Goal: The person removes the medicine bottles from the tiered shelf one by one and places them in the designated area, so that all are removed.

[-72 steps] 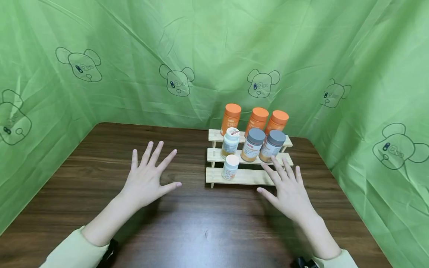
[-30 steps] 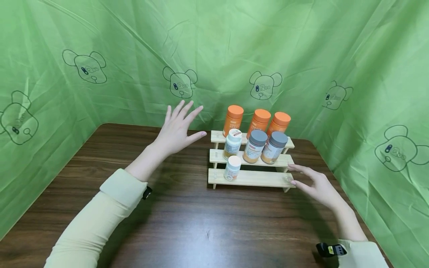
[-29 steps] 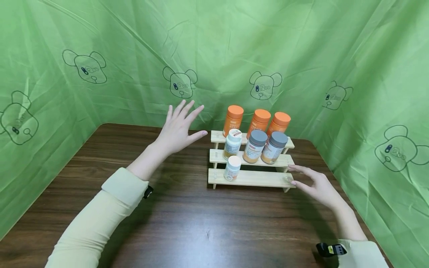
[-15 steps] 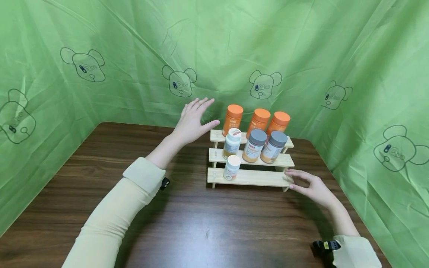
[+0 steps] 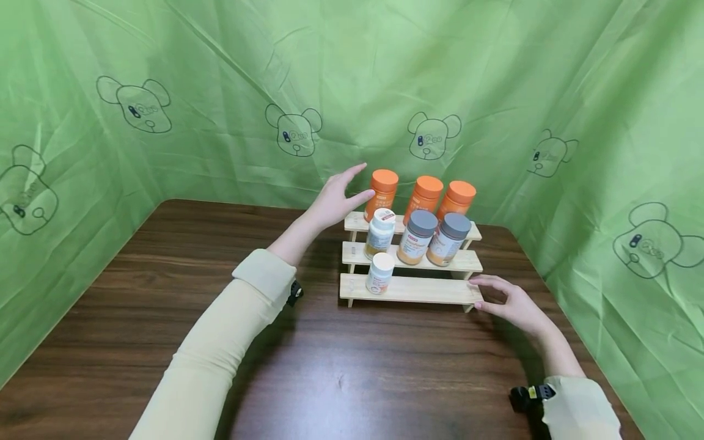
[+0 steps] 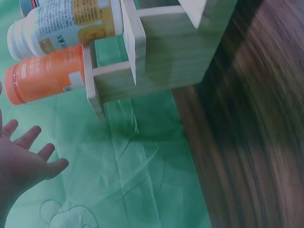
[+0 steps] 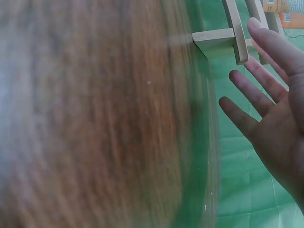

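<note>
The left hand (image 5: 337, 198) hangs with fingers spread and straight just left of the far-left orange bottle (image 5: 381, 194), thumb nearly at its side, gripping nothing. That bottle stands on the top step of the wooden rack (image 5: 418, 291), at its left end, so the approach from the left is free air above the table (image 5: 165, 318). The green cloth (image 5: 220, 91) rises close behind the top row, leaving little room there. The right hand (image 5: 508, 299) lies flat, fingers straight, fingertips at the right end of the lowest step; the table's right edge and more cloth sit just beyond it. Half a second ago the left hand was farther left and lower; it has closed on the bottle. The right hand has barely shifted.
</note>
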The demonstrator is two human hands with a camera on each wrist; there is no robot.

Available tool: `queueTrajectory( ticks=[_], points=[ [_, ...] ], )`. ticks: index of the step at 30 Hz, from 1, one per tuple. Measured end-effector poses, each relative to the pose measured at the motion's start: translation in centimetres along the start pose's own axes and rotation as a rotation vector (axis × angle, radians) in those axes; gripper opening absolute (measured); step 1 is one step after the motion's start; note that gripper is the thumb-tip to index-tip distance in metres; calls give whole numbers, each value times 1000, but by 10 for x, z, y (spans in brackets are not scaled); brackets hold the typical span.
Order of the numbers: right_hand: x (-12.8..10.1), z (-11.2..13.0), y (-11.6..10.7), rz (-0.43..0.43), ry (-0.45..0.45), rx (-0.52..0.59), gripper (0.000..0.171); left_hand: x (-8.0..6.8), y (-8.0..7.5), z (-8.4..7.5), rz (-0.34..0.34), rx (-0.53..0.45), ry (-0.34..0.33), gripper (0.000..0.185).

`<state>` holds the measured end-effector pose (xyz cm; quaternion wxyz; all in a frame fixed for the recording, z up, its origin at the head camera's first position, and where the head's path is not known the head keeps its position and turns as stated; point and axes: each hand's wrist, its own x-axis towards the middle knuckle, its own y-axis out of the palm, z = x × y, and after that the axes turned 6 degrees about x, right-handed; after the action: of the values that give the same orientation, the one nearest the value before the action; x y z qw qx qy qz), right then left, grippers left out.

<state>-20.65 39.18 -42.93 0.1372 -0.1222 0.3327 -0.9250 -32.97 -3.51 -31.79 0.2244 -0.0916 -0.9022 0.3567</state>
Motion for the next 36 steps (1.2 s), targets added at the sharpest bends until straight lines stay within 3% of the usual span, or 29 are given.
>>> queueTrajectory(
  ticks=[9,15,22,36],
  points=[
    [12,-12,-3,53,65,23,48,16,10,-1,26,-112,-27,70],
    [15,-21,-6,83,83,30,48,24,15,-5,51,-104,-20,67],
    [20,-25,-12,86,81,67,45,30,15,-6,27,-122,-16,61],
    [22,-28,-17,104,76,77,46,38,16,-9,39,-185,-69,59]
  ],
)
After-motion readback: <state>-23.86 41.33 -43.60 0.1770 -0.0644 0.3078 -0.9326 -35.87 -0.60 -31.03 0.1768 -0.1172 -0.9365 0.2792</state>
